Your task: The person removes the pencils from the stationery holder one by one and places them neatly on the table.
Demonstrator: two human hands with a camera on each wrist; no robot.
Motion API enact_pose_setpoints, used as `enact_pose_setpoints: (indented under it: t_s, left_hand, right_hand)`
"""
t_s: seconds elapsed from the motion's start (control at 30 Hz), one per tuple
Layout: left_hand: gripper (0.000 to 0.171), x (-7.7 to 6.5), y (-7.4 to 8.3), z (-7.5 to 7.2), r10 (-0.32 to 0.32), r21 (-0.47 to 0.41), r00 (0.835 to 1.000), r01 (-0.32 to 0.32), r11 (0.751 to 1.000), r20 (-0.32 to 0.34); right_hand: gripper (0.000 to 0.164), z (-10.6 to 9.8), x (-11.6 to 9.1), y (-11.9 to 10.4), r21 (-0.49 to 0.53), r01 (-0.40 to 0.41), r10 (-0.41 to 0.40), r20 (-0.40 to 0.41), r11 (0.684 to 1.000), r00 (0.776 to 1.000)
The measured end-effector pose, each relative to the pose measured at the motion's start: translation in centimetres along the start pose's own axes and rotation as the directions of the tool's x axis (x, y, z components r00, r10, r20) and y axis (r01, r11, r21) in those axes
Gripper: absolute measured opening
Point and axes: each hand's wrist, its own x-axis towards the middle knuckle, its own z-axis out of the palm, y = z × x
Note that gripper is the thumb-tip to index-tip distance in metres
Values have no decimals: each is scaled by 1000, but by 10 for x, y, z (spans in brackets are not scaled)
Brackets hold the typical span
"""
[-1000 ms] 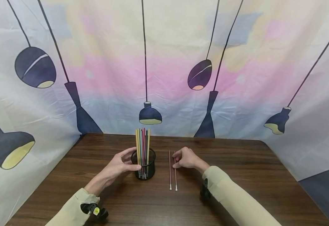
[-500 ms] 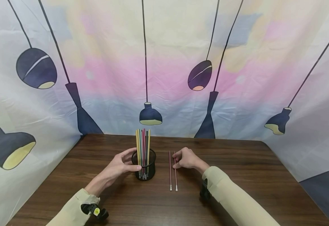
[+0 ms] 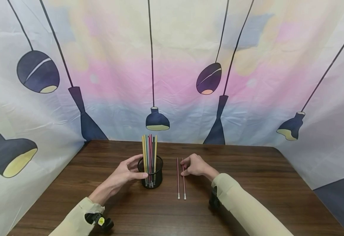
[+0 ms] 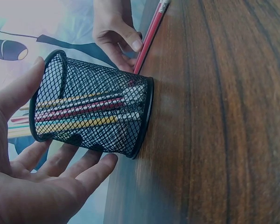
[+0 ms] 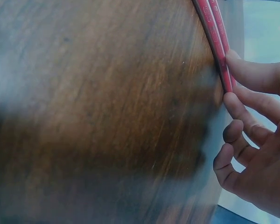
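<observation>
A black mesh pencil cup stands on the table, with several pencils upright in it, eraser ends down. My left hand holds the cup from its left side. In the left wrist view the thumb is at the cup's rim and the fingers lie along the mesh. To the right of the cup, two red pencils lie side by side, white eraser ends toward me: a left pencil and a right pencil. The thumb and fingertips of my right hand pinch the right pencil near its far half.
The brown wood-grain table ends at a back edge close to a hanging cloth printed with lamps. More cloth hangs at both sides. A black wrist device sits on the left forearm, and another on the right.
</observation>
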Motion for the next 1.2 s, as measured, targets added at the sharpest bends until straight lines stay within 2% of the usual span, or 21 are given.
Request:
enact_pose_setpoints:
  t_s: [0.87, 1.2]
  left_hand:
    - [90, 0, 0, 1, -19, 12, 1000, 19, 1000, -10]
    - [88, 1, -2, 0, -10, 13, 1000, 11, 1000, -11]
  right_hand:
    - [40, -2, -1, -1, 4, 5, -5, 5, 1000, 1000]
    - [39, -9, -4, -4, -4, 40, -40, -2, 999, 999]
